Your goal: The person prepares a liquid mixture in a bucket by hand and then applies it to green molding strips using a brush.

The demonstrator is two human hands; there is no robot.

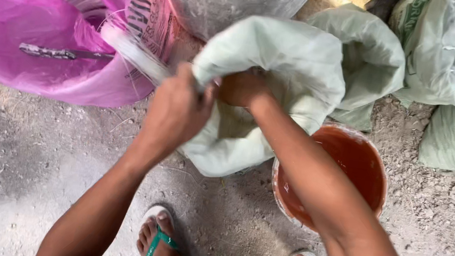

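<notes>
The pale green sack [286,64] is being gripped at its mouth by the left hand [176,111] and right hand [244,88], both fists closing on cloth. An orange bucket [365,162] is standing just beside it.

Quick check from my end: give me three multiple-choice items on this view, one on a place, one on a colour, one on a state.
1. Where is the orange bucket?
A. Under the right forearm
B. Inside the pink bag
C. Behind the feet

2. What colour are the sandal straps?
A. Red
B. Green
C. Black

3. What are the left hand and right hand doing?
A. Hanging free
B. Resting on the ground
C. Gripping the pale sack

Answers: 1 A, the forearm crosses over its rim. 2 B, both straps show green. 3 C, both hands close on the sack's gathered cloth, beside the pink bag.
</notes>
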